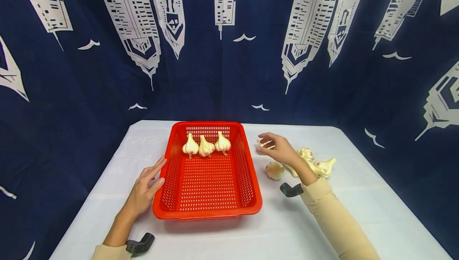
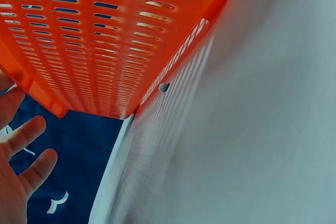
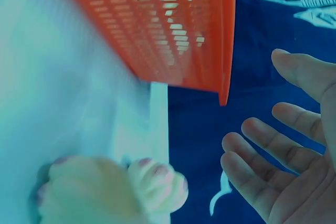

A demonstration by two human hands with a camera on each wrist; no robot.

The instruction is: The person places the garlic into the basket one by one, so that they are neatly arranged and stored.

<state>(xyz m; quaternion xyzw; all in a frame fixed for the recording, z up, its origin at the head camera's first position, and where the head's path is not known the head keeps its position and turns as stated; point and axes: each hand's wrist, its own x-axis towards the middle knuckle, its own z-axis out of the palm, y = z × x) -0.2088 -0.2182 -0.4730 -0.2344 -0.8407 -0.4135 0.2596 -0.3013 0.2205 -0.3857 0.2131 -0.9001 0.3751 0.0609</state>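
Observation:
A red perforated plastic basket (image 1: 211,213) stands in the middle of the table. Three garlic bulbs (image 1: 206,147) lie in a row at its far end, stems pointing away. My left hand (image 1: 144,190) rests with extended fingers against the basket's left rim. To the right of the basket, my right hand (image 1: 281,148) hovers with slightly bent fingers, and the right wrist view shows nothing in its palm. A garlic bulb is partly hidden behind those fingers. Closer to me lies another garlic bulb (image 1: 275,171), also seen blurred in the right wrist view as a garlic bulb (image 3: 89,192).
Several more garlic bulbs (image 1: 324,167) are grouped on the table's right side, partly covered by my right forearm. A white cloth (image 1: 118,172) covers the table. Behind it hangs a dark blue curtain (image 1: 222,77) with white building prints.

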